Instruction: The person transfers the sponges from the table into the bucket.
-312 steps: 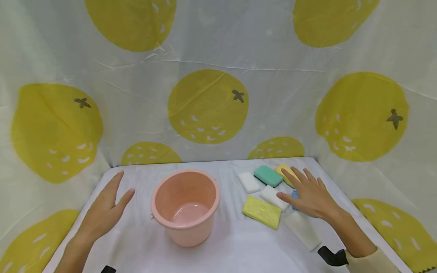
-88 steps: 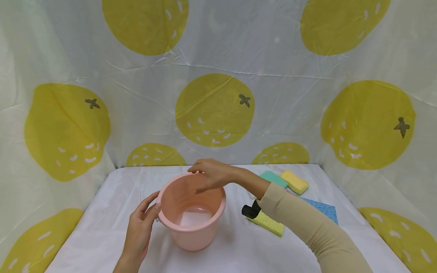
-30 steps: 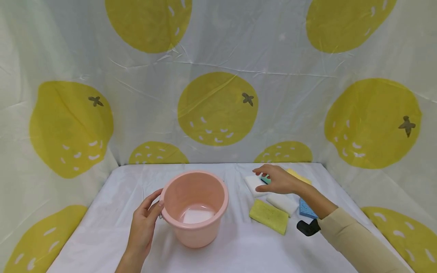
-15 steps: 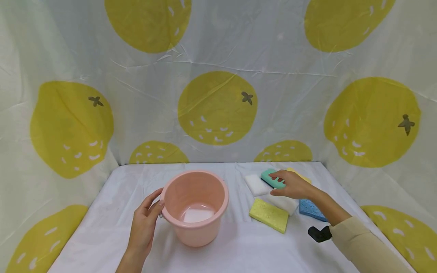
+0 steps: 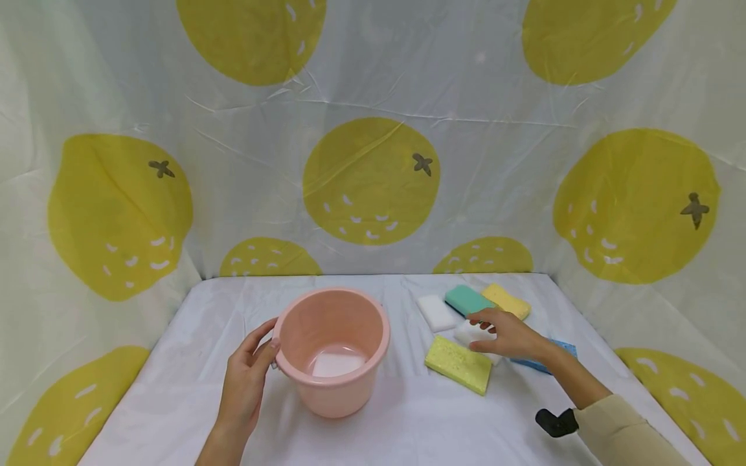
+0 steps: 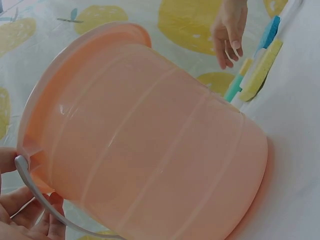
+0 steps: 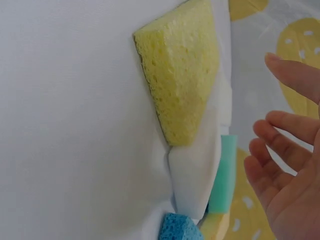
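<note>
over on the left, the left hand point(image 5: 247, 377) is up against the side of the pink bucket point(image 5: 331, 350), fingers curled round its rim at the near-left edge, and the left wrist view shows the bucket's thin grey wire handle point(image 6: 37, 195) running across those fingers point(image 6: 31, 215). the bucket stands upright on the white cloth-covered table point(image 5: 192, 362), and there's a white sponge point(image 5: 336, 361) lying flat on its bottom.

moving right of the bucket, a cluster of sponges on the cloth: a coarse yellow sponge point(image 5: 458, 364) lies nearest, flat and angled. just behind it sits a white sponge block point(image 5: 471, 332), and further back another white block point(image 5: 437, 312), a teal sponge point(image 5: 469, 301) and a pale yellow sponge point(image 5: 506, 300) side by side near the lemon-print backdrop point(image 5: 370, 181).

now the right hand point(image 5: 508, 334): it hovers palm down over the middle white block, fingers spread and relaxed, gripping nothing. the right wrist view confirms it, fingers point(image 7: 286, 145) loose and apart from the sponges, the white block point(image 7: 196, 170) touching the yellow one point(image 7: 180, 85). whether a fingertip brushes the block in the head view, can't tell. a blue sponge point(image 5: 562, 349) peeks out beyond the wrist, and a beige sleeve point(image 5: 618, 433) covers the forearm.
</note>
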